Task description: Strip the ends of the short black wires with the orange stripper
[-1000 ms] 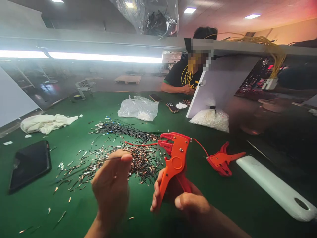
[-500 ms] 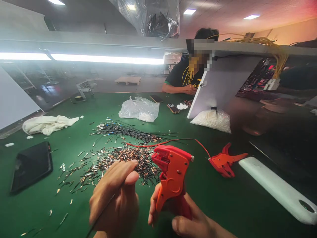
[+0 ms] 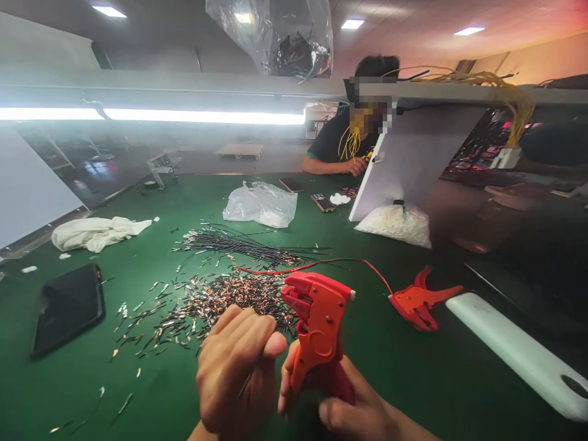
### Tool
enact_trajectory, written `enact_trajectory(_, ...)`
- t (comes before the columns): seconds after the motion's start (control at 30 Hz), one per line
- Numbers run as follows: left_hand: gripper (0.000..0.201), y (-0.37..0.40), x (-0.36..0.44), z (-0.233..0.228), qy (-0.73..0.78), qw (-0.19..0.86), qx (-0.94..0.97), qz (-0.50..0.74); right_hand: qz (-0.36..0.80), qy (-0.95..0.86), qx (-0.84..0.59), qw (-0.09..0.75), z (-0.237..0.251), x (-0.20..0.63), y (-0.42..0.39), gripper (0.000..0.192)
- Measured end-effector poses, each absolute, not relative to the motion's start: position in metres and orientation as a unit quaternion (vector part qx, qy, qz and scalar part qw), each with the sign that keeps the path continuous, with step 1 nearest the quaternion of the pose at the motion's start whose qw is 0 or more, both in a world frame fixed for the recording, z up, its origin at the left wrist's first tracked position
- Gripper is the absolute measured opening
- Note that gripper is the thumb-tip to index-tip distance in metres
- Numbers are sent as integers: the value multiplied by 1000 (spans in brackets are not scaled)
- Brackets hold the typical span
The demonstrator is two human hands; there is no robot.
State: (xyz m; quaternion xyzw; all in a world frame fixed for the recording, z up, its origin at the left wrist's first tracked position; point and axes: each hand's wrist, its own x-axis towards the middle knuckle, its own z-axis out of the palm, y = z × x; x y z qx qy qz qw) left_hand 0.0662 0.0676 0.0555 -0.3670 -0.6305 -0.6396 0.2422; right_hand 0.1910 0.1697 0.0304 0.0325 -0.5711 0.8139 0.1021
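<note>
My right hand (image 3: 361, 401) is wrapped round the handles of a red and orange wire stripper (image 3: 321, 321), held upright with its jaws facing left. Just left of the tool, my left hand (image 3: 236, 367) is closed on a thin black wire (image 3: 244, 384), of which a short length shows under the fingers. The wire's tip is hidden behind the thumb. Beyond the hands lies a heap of short black wire scraps (image 3: 229, 294) with copper and bright ends. Behind that heap is a bundle of longer black wires (image 3: 239, 244).
To the right rest a second wire stripper (image 3: 416, 300) joined to a red cord (image 3: 316, 263), and a long pale handle-like piece (image 3: 519, 355). A dark phone (image 3: 68, 309) and cloth (image 3: 98, 233) lie left. Farther back are plastic bags (image 3: 261, 205); a co-worker (image 3: 333, 144) sits opposite.
My left hand has moved right, nearer the wire stripper, with the black wire in it. My right hand and the tool stay almost where they were. The view has shifted slightly.
</note>
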Motion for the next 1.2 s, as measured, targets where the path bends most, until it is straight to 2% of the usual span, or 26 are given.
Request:
enact_trajectory(0.1, 15, 68, 63, 65, -660, 214, -286, -660, 839, -538, 32, 71, 24, 193, 170, 31)
enact_trajectory(0.27, 29, 68, 52, 75, -588, 15, -211, -780, 901, -430, 56, 17, 4, 197, 163, 36)
enact_trajectory(0.4, 34, 71, 49, 71, -527, -96, -206, -819, 897, -438, 58, 11, -1, 196, 162, 37)
enact_trajectory(0.67, 38, 76, 58, 69, -481, -196, -216, -827, 869, -494, 33, -21, -24, 199, 162, 57)
enact_trajectory(0.87, 43, 73, 60, 65, -465, -265, -202, -820, 872, -489, 11, -9, -31, 199, 160, 51)
enact_trajectory(1.03, 50, 74, 59, 67, -467, -300, -183, -811, 863, -504, 28, -11, -4, 196, 163, 47)
enact_trajectory(1.2, 57, 75, 58, 73, -481, -303, -146, -810, 864, -499, 52, 38, 15, 194, 159, 38)
